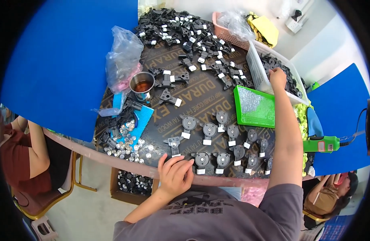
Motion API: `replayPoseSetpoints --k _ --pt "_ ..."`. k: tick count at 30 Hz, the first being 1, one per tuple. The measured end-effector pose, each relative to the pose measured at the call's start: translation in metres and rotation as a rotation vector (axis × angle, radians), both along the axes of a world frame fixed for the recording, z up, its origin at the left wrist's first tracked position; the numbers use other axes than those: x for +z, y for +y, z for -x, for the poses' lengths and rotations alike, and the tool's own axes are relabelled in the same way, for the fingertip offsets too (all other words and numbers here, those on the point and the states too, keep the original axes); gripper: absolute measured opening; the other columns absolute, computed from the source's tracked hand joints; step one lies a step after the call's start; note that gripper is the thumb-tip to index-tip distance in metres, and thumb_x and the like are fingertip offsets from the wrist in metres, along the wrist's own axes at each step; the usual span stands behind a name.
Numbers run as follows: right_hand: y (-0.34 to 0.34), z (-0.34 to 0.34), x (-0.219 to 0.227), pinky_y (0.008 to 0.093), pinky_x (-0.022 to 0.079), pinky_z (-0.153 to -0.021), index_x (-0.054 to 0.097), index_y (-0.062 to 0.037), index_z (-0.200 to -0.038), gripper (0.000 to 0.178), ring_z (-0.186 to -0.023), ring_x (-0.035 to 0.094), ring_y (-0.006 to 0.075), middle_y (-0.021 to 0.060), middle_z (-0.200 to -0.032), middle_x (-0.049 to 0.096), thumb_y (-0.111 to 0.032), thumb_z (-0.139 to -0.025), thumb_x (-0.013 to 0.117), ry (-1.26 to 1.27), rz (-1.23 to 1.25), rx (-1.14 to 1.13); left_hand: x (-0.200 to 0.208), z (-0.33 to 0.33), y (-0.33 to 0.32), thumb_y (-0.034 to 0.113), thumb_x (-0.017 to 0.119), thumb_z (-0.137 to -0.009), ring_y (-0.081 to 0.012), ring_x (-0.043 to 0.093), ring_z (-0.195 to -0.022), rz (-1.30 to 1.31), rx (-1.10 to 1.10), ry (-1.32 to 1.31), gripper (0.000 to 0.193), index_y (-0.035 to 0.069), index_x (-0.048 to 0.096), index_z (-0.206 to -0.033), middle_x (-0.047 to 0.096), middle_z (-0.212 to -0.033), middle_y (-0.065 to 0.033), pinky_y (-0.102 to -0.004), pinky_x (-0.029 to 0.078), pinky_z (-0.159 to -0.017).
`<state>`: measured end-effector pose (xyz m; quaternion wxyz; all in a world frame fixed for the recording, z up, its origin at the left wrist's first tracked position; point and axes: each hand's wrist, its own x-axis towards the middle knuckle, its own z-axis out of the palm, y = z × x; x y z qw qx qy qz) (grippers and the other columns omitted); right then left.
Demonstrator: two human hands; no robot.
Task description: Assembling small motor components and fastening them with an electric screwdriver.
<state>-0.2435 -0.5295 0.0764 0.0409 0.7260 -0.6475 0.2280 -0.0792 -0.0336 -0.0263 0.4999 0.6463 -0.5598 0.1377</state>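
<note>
A dark work table (165,132) with faded lettering fills the middle of the view; tall blue partitions (72,60) stand at ten and three o'clock. Black discs (276,63) lie heaped in a white basket (255,66) at two o'clock, and the right hand (277,77) reaches in among them, fingers bent; whether it grips one cannot be told. The left hand (175,173) rests at the table's near edge at six o'clock, loosely open, nothing seen in its fingers. Just beyond its fingertips, toward twelve, lies a black bracket (174,145) without a disc. Disc-topped brackets (209,129) with white ends stand in loose rows at four o'clock. Just below the white basket, at three, sits a green tray (253,118); farther out the same way is a green handheld tool (321,144). Small metal parts (128,148) are scattered at eight o'clock beside a blue mat (144,120), with a metal cup (141,96) of brown liquid at ten. A large pile of brackets (169,24) spreads at twelve, a pink basket (221,30) at one.
</note>
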Motion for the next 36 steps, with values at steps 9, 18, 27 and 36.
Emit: replayPoseSetpoints --k 9,18,27,36 --pt "0.128 -0.075 0.03 0.0321 0.055 -0.082 0.047 -0.0004 -0.127 0.035 -0.101 0.066 0.0215 0.013 -0.115 0.061 0.001 -0.092 0.051 -1.014 0.126 0.814 0.015 -0.007 0.004 0.004 0.068 -0.078 -0.0257 0.058 -0.102 -0.021 -0.073 0.22 0.032 0.007 0.062 -0.109 0.063 -0.098 -0.0055 -0.0458 0.033 -0.104" --pt "0.336 -0.105 0.015 0.0176 0.045 -0.067 0.055 -0.0009 -0.109 0.018 -0.077 0.059 0.0019 0.0038 -0.089 0.071 -0.01 -0.095 0.063 -0.856 -1.303 1.124 0.049 -0.025 -0.002 0.004 0.048 -0.099 -0.0147 0.052 -0.105 0.245 -0.389 1.155 0.026 0.001 0.041 -0.124 0.054 -0.113 -0.0099 -0.031 0.04 -0.096" --pt "0.348 -0.097 0.019 0.0281 0.05 -0.088 0.066 0.0023 -0.099 0.013 -0.098 0.063 0.0124 0.0107 -0.108 0.068 0.001 -0.086 0.07 -0.99 -1.342 1.058 0.048 -0.034 0.005 -0.002 0.064 -0.089 -0.0144 0.053 -0.094 0.144 -0.29 0.955 0.016 0.003 0.065 -0.105 0.053 -0.108 -0.0055 -0.0251 0.043 -0.081" --pt "0.369 -0.068 0.006 0.0374 0.052 -0.085 0.064 -0.0057 -0.09 0.031 -0.097 0.065 0.0295 0.0127 -0.115 0.067 -0.011 -0.068 0.084 -0.337 -0.636 1.377 0.035 -0.049 0.017 0.011 0.074 -0.059 -0.0204 0.057 -0.082 0.056 -0.059 -0.2 0.029 0.013 0.074 -0.088 0.058 -0.086 0.0018 -0.0355 0.044 -0.073"
